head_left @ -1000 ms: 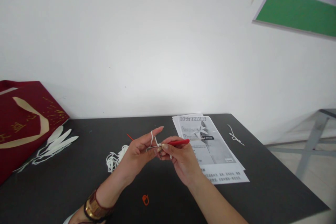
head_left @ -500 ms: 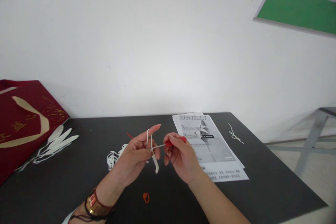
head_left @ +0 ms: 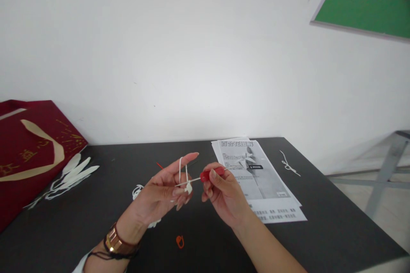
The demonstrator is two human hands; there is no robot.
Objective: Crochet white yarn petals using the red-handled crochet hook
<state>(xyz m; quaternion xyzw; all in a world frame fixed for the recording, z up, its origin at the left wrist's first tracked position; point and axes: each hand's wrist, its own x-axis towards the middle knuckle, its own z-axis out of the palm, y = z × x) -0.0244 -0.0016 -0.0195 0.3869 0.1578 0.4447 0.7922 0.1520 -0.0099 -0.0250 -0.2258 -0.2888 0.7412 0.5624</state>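
Note:
A crochet hook with a red handle (head_left: pixel 214 174) is pinched in my right hand (head_left: pixel 229 198), its thin metal shaft pointing left. The shaft meets a small white crocheted piece (head_left: pixel 188 187) at the fingertips of my left hand (head_left: pixel 163 194). My left thumb and fingers pinch this piece, while the index finger stretches out to the right. White yarn (head_left: pixel 180 166) loops over that index finger and runs down to the piece. Behind my left wrist lies more loose white yarn (head_left: pixel 137 191), partly hidden.
An orange stitch marker (head_left: pixel 180 242) lies near the front of the dark table (head_left: pixel 105 230). Printed sheets (head_left: pixel 272 179) are beyond my right hand. White petal-like crocheted pieces (head_left: pixel 75 175) lie beside a red bag (head_left: pixel 28 149) at left. A yarn scrap (head_left: pixel 288 165) is at right.
The crocheted piece has turned up into my left fingertips and no longer hangs down. The hook now lies flatter, reaching farther left across it. The view has shifted slightly.

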